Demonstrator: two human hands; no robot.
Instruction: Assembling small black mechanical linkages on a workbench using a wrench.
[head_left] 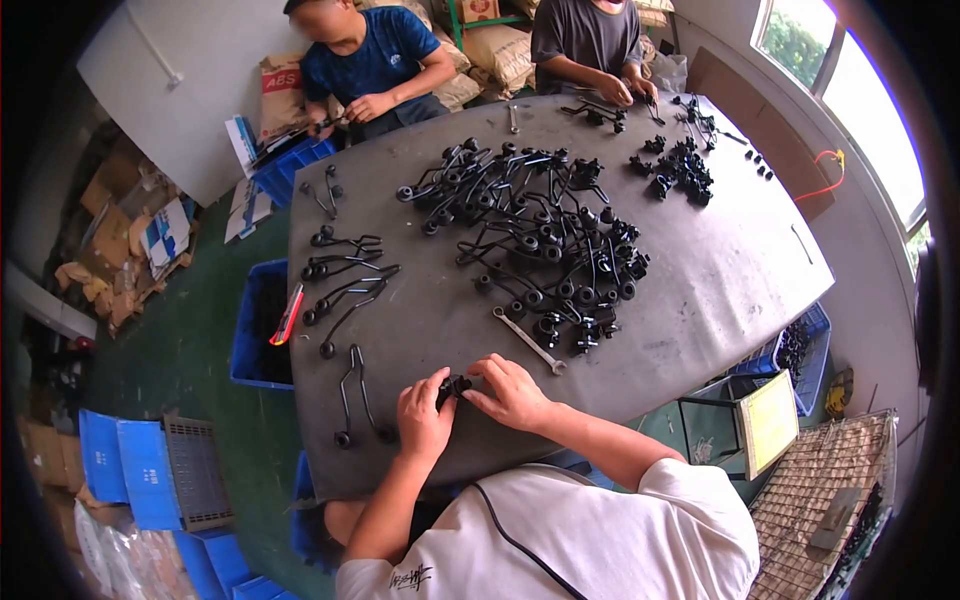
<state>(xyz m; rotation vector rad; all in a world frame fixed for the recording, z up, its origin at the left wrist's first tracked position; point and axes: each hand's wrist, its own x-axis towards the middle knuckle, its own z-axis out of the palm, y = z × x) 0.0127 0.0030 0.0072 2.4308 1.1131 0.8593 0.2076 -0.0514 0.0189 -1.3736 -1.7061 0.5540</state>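
Near the front edge of the grey table, a small black clamp-like part (453,387) is held between my two hands. My left hand (425,415) grips its left side, while the thumb and fingers of my right hand (510,393) pinch it from the right. Fine detail of the part is too small to make out. Just beyond my right hand lies a combination wrench (530,341). Left of my left hand, a pair of bent black rods with round ends (357,395) rests on the table. A large heap of similar black rods (540,230) fills the middle.
More bent rods (345,275) lie along the left edge beside a red utility knife (287,314). Smaller black parts (680,170) are piled at the far right. Two co-workers handle parts across the table (720,290). Blue crates (262,350) stand below, and a stool (768,425) is at right.
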